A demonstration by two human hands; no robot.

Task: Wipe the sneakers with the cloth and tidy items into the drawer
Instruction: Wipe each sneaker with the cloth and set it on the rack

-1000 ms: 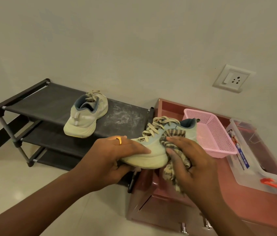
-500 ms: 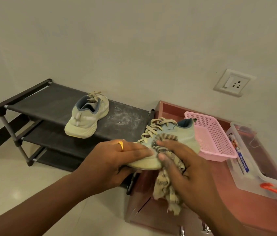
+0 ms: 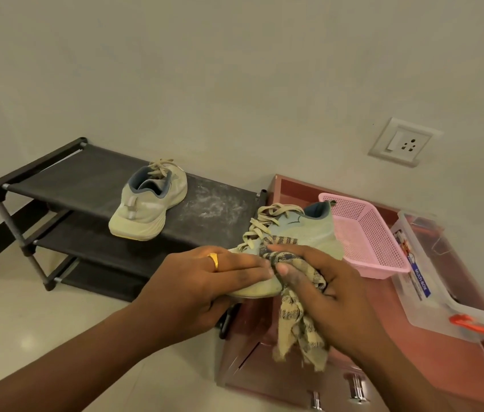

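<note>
- Left hand (image 3: 205,281): fingers curled over the toe end of a pale green sneaker (image 3: 309,233), thumb underneath, firm grip. Gold ring (image 3: 214,261) on one finger.
- Right hand (image 3: 332,295): fingers bunched round a striped cloth (image 3: 297,331), pressing it against the sneaker's side just below the laces. The loose end of the cloth hangs beneath the hand.
- The sneaker is held in the air, toe toward the person, heel beside the pink basket (image 3: 365,233). Laces loose.
- Second sneaker (image 3: 148,206): upright on the top tier of the black shoe rack (image 3: 71,185), heel toward the camera, well apart from both hands. White dusty smears on the tier to its right.
- Red-brown drawer unit (image 3: 383,316): stands right of the rack and carries the pink basket and a clear plastic box (image 3: 422,281) with an orange latch. Metal drawer handles (image 3: 356,388) show on its front.
- Room: plain pale wall with a switch socket (image 3: 404,142), light glossy floor (image 3: 12,307).
</note>
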